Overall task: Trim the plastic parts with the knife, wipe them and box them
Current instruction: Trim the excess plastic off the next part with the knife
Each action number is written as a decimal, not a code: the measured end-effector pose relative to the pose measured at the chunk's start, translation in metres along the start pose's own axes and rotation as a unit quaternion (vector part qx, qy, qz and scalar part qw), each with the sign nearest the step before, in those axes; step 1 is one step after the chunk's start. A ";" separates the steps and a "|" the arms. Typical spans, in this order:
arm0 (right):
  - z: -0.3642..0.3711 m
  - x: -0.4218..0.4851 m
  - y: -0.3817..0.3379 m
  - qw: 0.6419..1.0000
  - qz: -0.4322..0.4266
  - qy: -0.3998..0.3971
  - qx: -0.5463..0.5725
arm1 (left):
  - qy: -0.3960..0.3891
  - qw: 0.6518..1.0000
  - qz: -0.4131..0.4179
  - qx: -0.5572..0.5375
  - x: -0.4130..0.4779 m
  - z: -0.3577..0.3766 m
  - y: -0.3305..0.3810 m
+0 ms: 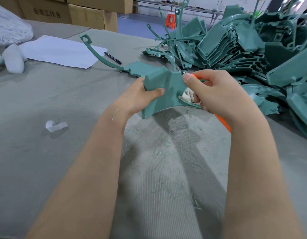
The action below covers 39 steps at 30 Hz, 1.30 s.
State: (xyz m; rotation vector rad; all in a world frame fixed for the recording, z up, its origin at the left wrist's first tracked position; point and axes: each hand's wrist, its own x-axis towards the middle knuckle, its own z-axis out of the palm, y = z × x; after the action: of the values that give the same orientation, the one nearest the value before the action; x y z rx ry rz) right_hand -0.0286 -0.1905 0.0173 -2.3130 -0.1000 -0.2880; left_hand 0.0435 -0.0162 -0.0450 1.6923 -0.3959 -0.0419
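I hold a green plastic part above the grey table cover. My left hand grips its left end, thumb on top. My right hand is closed around an orange-handled knife and a crumpled whitish cloth, pressed against the part's right edge. The blade's tip shows just above my right thumb; most of the knife is hidden in my fist. A second green part with a long curved arm lies on the table just beyond.
A big heap of green plastic parts fills the right side. A white paper sheet and black pen lie at the left back, with cardboard boxes behind. Green shavings litter the cover. A small white scrap lies left.
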 end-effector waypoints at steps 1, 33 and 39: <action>-0.001 -0.001 -0.001 1.000 -0.007 -0.013 0.006 | 0.001 1.000 0.000 0.001 0.000 0.000 0.000; 0.016 0.015 0.022 0.975 0.153 -0.045 0.157 | 0.018 1.000 -0.010 -0.009 0.000 0.002 0.000; 0.017 0.014 0.021 0.955 0.164 -0.094 0.228 | 0.019 1.000 -0.006 -0.008 0.000 0.002 0.000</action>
State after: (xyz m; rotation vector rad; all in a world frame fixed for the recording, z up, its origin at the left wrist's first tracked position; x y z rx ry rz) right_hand -0.0082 -0.1929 -0.0057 -1.8520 0.1147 0.1173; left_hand 0.0428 -0.0184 -0.0454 1.6769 -0.3556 -0.0223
